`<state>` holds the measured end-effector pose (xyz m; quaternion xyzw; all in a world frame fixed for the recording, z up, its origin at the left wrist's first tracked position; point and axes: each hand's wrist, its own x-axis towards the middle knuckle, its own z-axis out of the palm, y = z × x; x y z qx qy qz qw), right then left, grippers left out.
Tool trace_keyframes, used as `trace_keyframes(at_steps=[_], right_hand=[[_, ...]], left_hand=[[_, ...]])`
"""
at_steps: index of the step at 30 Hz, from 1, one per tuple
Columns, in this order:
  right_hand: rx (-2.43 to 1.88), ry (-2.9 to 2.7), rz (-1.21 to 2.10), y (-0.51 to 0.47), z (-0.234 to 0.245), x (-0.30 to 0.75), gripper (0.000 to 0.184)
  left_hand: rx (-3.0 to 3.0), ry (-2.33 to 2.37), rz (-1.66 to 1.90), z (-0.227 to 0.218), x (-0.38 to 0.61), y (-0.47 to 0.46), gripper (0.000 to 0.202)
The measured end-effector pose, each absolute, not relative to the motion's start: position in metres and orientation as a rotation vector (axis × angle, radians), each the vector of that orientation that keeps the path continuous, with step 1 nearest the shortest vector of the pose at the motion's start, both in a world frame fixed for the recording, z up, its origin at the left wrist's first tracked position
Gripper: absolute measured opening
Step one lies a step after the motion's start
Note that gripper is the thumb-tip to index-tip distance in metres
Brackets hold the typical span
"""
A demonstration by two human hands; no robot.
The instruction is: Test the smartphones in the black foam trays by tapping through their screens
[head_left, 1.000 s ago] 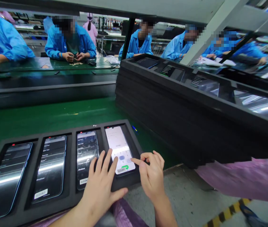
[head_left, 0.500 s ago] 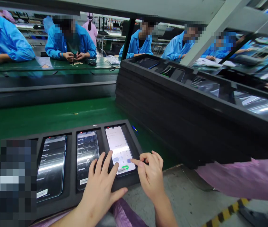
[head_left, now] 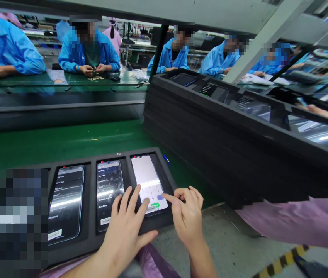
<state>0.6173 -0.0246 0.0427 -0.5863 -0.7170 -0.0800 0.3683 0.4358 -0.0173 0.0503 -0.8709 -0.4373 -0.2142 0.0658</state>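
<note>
A black foam tray (head_left: 90, 235) lies before me with several phones in its slots. The rightmost phone (head_left: 148, 181) shows a white dial pad. My left hand (head_left: 127, 227) rests flat on the tray's near edge, fingers spread, fingertips on that phone's lower left. My right hand (head_left: 186, 214) is curled, with its index finger stretched out and touching the phone's lower right, beside a green call button. The two phones to the left (head_left: 109, 193) (head_left: 66, 202) show dark menu screens. A blurred patch covers the tray's left end.
A tall stack of black foam trays (head_left: 224, 143) with phones on top stands to the right. A green belt (head_left: 59, 143) runs behind my tray. Several people in blue coats (head_left: 90, 50) sit across the line. A pink sleeve (head_left: 297, 220) lies at the right.
The digits that showed on the white phone's screen are gone and the screen above the pad is blank. Both hands stay in nearly the same place.
</note>
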Motion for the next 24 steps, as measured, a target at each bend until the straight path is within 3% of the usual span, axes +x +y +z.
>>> trace_keyframes(at_steps=[11,17,24], right_hand=[[-1.401,-1.954,-0.103,-0.019,0.045,0.577,0.035],[-1.360,-2.144,-0.059,-0.013,0.046,0.543,0.034],[-1.402,-2.277,-0.052,-0.005,0.045,0.521,0.032]], left_hand=[[-2.631,-1.274,-0.786,0.069,0.368,-0.031,0.022],[-2.249,-1.540,-0.839,0.064,0.286,-0.048,0.021],[-1.916,-1.946,-0.612,0.044,0.217,-0.068,0.022]])
